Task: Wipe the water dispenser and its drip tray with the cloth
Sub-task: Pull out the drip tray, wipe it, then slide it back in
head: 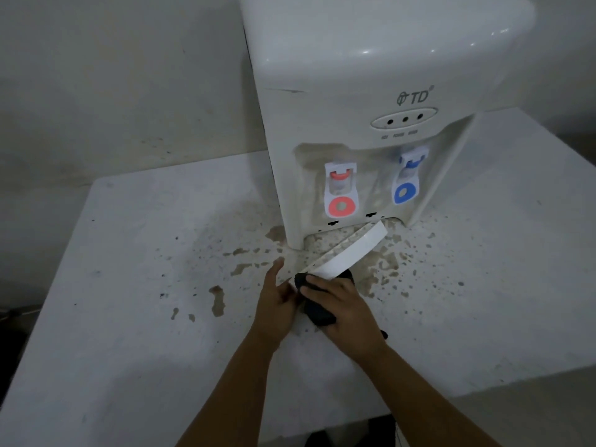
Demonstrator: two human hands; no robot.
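A white water dispenser (354, 91) stands at the back of a stained white table, with a red tap (341, 193) and a blue tap (408, 182). Its white drip tray (351, 250) is pulled out of the slot and tilted on edge, far end still near the dispenser's base. My left hand (277, 298) holds the tray's near end. My right hand (342, 304) grips a dark cloth (317, 309) and presses it against the tray's near outer rim. Part of the cloth is hidden under my fingers.
The white table top (145, 269) carries brown stains and splashes around the dispenser's base. A bare wall (113, 75) rises behind. The table's front edge runs close to my forearms, with dark floor below it.
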